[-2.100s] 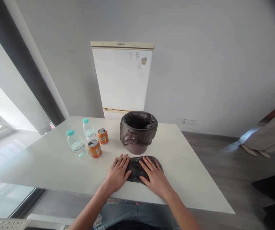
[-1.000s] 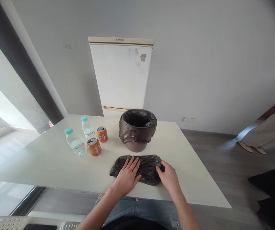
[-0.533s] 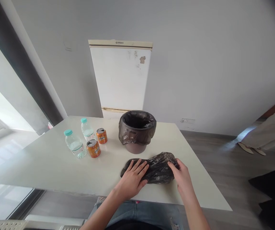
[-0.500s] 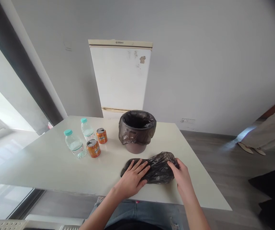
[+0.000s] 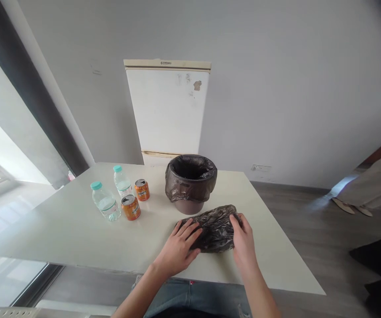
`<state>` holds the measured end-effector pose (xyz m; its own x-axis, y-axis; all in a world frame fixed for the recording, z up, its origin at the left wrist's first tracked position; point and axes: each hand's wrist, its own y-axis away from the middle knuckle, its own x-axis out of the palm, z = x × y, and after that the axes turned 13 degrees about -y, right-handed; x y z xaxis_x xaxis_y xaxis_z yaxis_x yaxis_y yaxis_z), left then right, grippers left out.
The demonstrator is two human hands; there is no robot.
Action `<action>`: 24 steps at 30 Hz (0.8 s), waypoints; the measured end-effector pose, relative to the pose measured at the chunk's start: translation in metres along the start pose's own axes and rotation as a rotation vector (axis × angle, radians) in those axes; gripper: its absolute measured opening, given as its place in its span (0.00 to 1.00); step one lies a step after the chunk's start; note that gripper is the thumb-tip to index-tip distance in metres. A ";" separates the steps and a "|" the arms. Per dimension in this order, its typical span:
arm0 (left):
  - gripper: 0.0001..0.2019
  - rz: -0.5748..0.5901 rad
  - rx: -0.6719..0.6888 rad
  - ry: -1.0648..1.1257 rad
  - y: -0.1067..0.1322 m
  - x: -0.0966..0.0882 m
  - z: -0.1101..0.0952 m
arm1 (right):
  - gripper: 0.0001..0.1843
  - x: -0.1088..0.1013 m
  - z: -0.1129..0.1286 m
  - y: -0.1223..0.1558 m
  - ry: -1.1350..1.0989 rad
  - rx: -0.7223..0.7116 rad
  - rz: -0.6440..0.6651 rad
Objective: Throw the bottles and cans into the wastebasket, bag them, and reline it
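Note:
A crumpled black plastic bag (image 5: 214, 227) lies on the white table (image 5: 71, 234) near its front edge. My left hand (image 5: 180, 248) rests flat on the bag's left end, fingers spread. My right hand (image 5: 241, 238) grips the bag's right end, fingers curled over it, lifting that end a little. Just behind the bag stands a small brown bin (image 5: 190, 183) lined with a black bag.
Two water bottles (image 5: 106, 202) with teal caps and two orange cans (image 5: 131, 206) stand left of the bin. A white fridge (image 5: 169, 110) stands against the wall behind the table. A person's feet (image 5: 351, 207) show at the far right on the grey floor.
Both hands first pressed flat on the folded bag. The right hand then slid to its right end, gripped it and drew it inward and up; the bag shifted right.

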<state>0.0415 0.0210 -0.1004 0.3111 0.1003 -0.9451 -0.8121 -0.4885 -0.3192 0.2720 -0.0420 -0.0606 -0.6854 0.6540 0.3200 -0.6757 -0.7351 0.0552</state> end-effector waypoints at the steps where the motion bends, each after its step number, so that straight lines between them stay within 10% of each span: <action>1: 0.28 0.006 -0.002 0.004 0.004 -0.003 0.005 | 0.19 -0.006 0.001 -0.004 -0.004 0.009 -0.009; 7: 0.27 0.093 0.063 0.100 0.016 -0.001 0.017 | 0.21 -0.021 0.004 -0.012 0.197 -0.098 -0.018; 15: 0.34 0.039 -0.047 0.365 0.018 0.008 0.022 | 0.20 0.050 -0.032 0.022 0.607 -0.479 0.336; 24: 0.43 -0.179 -0.173 0.457 0.023 0.019 0.032 | 0.32 0.075 -0.086 0.040 1.090 -0.482 0.673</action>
<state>0.0137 0.0392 -0.1281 0.6530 -0.1740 -0.7371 -0.6448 -0.6383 -0.4205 0.1707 -0.0072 -0.1158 -0.6290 0.1706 -0.7585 -0.0027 -0.9761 -0.2172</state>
